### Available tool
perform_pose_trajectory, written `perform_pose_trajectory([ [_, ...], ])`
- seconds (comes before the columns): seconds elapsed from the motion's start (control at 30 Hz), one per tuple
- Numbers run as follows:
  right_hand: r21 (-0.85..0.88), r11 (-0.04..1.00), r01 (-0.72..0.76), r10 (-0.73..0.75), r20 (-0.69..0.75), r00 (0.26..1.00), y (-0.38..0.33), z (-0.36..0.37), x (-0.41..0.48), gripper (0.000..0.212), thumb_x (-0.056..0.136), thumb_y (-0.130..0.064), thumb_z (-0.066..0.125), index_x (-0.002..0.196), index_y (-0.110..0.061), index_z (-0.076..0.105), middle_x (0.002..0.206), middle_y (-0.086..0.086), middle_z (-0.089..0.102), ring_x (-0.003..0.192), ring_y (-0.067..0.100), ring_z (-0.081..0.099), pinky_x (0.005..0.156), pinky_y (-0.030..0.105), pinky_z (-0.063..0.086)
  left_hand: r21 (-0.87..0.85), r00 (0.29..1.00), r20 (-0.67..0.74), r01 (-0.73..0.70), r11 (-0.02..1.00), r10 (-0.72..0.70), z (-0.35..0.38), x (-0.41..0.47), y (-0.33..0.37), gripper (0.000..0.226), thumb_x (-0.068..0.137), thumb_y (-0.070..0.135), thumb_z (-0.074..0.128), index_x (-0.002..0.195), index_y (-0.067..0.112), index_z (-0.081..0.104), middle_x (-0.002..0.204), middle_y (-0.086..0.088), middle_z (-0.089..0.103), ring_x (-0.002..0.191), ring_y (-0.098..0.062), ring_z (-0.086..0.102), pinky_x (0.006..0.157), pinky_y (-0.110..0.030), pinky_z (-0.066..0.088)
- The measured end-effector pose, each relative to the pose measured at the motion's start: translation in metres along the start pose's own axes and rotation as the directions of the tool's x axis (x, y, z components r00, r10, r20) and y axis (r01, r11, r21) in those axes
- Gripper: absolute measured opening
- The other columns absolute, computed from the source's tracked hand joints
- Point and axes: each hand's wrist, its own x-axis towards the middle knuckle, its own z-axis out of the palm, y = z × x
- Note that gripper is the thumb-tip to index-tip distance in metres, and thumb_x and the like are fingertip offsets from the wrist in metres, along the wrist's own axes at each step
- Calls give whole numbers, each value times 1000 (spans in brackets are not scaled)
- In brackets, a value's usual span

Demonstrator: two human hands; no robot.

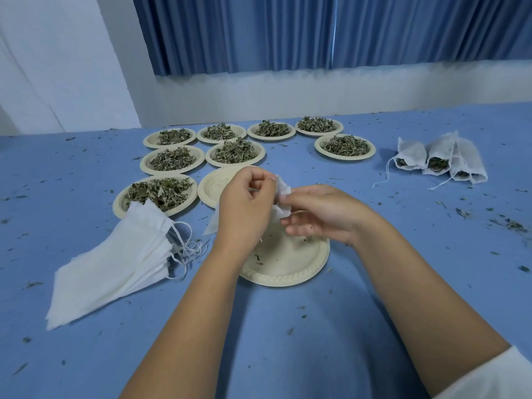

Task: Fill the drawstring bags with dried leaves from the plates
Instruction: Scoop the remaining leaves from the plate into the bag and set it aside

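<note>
My left hand (pixel 244 203) and my right hand (pixel 322 214) both hold a white drawstring bag (pixel 280 194) above a nearly bare cream plate (pixel 293 266). My left fingers curl round the bag's top, and my right thumb and forefinger pinch its edge. The bag's lower part is hidden behind my left hand. Several cream plates heaped with dried leaves (pixel 158 191) stand behind, along with another bare plate (pixel 213 185). A stack of flat white bags (pixel 115 257) lies at the left. Three filled bags (pixel 437 156) lie at the right.
The blue table (pixel 288 326) is strewn with leaf crumbs, thickest at the right edge (pixel 509 226). A white wall ledge and blue curtains (pixel 316 33) run behind the table.
</note>
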Motion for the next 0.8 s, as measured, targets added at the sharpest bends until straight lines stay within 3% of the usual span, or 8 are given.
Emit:
perform_pose_trajectory([
  [0.13,-258,958,123,-155,-106,982,9,4,4,18,89,-9,68,71,-9,65,56,-4,63,51,6,63,49,16,50,-15,996,84,30,999,-29,2,-2,2,18,92,8,58,79,20,62,59,21,60,54,5,54,53,-10,41],
  [0.3,-385,914,131,-226,-214,950,15,7,13,27,89,-10,65,64,-11,55,44,-7,50,38,10,52,56,36,43,7,987,160,29,1000,-30,5,-5,3,17,91,10,59,79,21,63,57,22,59,50,5,52,51,-9,39],
  [0.4,-451,883,129,-260,-241,935,18,10,14,34,90,-14,64,59,-15,49,41,-11,44,37,8,49,52,33,42,21,987,156,36,999,-39,5,-5,3,17,91,8,59,79,19,62,55,23,58,49,6,52,49,-7,37],
  [0.53,-263,947,183,-231,-164,959,10,8,5,12,84,-14,75,76,-8,68,54,-7,62,50,6,60,52,18,50,-8,995,60,74,997,-74,1,-2,1,16,93,12,59,80,20,62,58,19,58,51,6,51,52,-10,39],
  [0.63,-187,969,164,-189,-122,974,1,3,-1,15,83,-17,77,88,-4,74,67,0,72,55,6,64,52,14,50,-8,997,23,76,997,-76,-2,0,1,15,94,15,58,80,19,62,54,22,57,49,6,51,51,-9,39],
  [0.8,-258,951,170,-221,-182,958,3,6,0,10,86,-14,73,78,-9,72,60,-4,68,52,4,61,50,16,50,-14,996,39,86,996,-86,-3,0,2,15,94,15,59,80,20,62,52,19,56,48,5,49,51,-11,39],
])
